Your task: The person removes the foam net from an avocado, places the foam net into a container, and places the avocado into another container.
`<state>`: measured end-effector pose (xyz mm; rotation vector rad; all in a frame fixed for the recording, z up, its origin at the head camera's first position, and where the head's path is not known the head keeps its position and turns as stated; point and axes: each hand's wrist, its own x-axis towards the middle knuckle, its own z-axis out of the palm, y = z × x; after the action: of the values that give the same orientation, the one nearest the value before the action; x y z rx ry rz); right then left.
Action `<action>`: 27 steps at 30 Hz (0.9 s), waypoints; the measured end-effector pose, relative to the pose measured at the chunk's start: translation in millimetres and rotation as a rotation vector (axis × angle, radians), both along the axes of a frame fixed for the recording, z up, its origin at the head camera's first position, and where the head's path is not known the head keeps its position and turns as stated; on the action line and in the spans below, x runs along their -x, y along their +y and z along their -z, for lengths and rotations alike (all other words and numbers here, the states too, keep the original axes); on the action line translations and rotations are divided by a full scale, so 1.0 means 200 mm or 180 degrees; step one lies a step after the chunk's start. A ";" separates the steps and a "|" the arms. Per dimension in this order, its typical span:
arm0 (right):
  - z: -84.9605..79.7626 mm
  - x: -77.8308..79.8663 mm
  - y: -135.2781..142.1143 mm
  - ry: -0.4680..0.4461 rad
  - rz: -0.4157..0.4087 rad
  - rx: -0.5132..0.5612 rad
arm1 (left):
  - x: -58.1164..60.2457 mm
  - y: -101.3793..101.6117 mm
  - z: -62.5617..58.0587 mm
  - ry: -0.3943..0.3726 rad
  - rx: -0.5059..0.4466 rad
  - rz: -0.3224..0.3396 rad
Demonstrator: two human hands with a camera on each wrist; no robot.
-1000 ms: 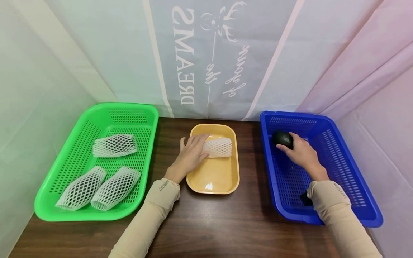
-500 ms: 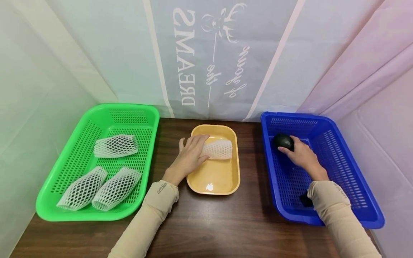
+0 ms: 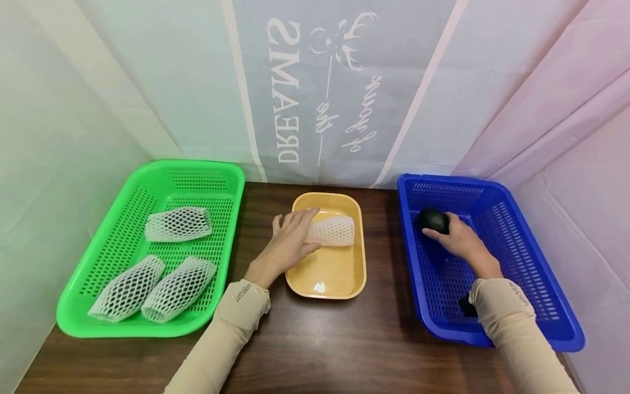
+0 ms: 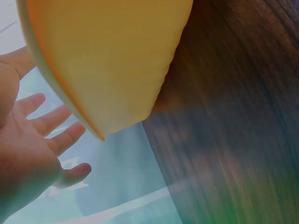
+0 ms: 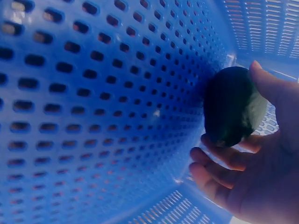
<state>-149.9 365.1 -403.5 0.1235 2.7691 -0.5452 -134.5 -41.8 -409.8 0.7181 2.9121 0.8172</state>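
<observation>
My right hand (image 3: 465, 241) is in the blue basket (image 3: 536, 284), gripping a dark green avocado (image 3: 433, 220). In the right wrist view the thumb lies on one side of the avocado (image 5: 232, 105) and the fingers curl under the other. My left hand (image 3: 290, 241) reaches over the left rim of the yellow tray (image 3: 325, 279), its fingers fairly straight at the near end of a white foam net sleeve (image 3: 337, 231). The left wrist view shows spread fingers of the left hand (image 4: 32, 140) beside the tray wall; the fingertips inside are hidden.
A green basket (image 3: 223, 262) at the left holds several foam net sleeves (image 3: 179, 224) with dark things inside. Another dark object (image 3: 467, 306) lies in the blue basket, partly covered by the right sleeve. The brown table (image 3: 315, 339) meets a printed curtain (image 3: 315, 109) at the back.
The left thumb has shifted slightly over the tray. The right hand keeps its hold on the avocado in nearly the same spot. The whole view has drifted slightly.
</observation>
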 end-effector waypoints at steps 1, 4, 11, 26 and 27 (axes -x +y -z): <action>0.00 0.00 0.00 -0.0017 -0.0002 0.0004 | 0.00 0.00 0.00 -0.0007 -0.0006 0.0002; -0.02 -0.01 0.00 -0.0055 0.0007 -0.0020 | -0.01 0.00 -0.02 -0.0028 -0.0013 0.0015; -0.11 -0.02 -0.03 -0.0140 -0.0002 -0.0117 | -0.03 -0.01 -0.04 -0.0009 -0.0011 0.0036; -0.32 -0.11 -0.17 -0.0014 -0.0254 -0.0170 | -0.09 -0.03 -0.12 0.0146 0.0138 0.0155; -0.33 -0.12 -0.18 0.0005 -0.0270 -0.0173 | -0.09 -0.03 -0.13 0.0167 0.0139 0.0157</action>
<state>-126.1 328.7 -337.7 0.0176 2.7766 -0.4489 -115.9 -47.8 -384.2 0.8163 2.9350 0.7391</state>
